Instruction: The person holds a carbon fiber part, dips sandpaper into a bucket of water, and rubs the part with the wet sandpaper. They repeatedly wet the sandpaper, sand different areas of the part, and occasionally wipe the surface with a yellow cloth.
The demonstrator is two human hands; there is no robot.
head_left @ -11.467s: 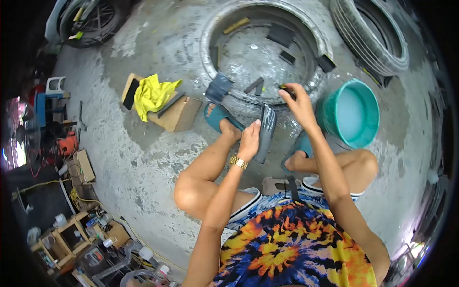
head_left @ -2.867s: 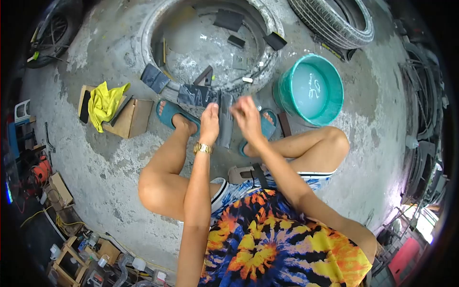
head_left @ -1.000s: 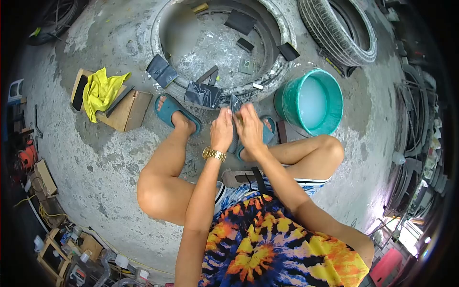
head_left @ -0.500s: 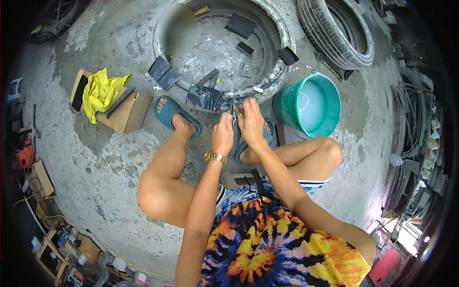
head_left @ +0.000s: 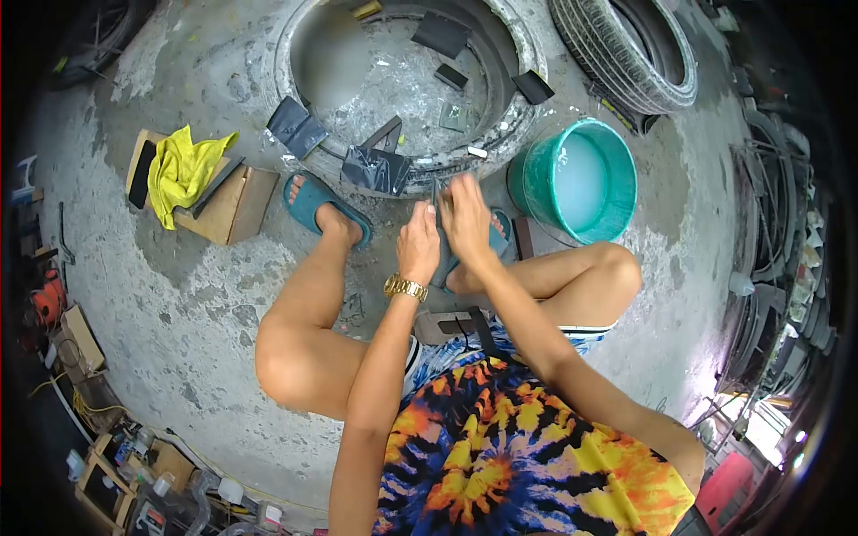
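Left hand closed on dark strip; strip lies between hands, long axis pointing forward, toward tyre. Right hand close along its right side, fingers curled (blurred; cannot tell if holding anything).

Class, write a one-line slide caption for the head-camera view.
Left hand holds a dark piece, right hand close beside it, near a teal bucket of cloudy liquid.

One dark piece was held.
Also one green bucket, one yellow cloth, two sandals, one gold watch, one white bar.
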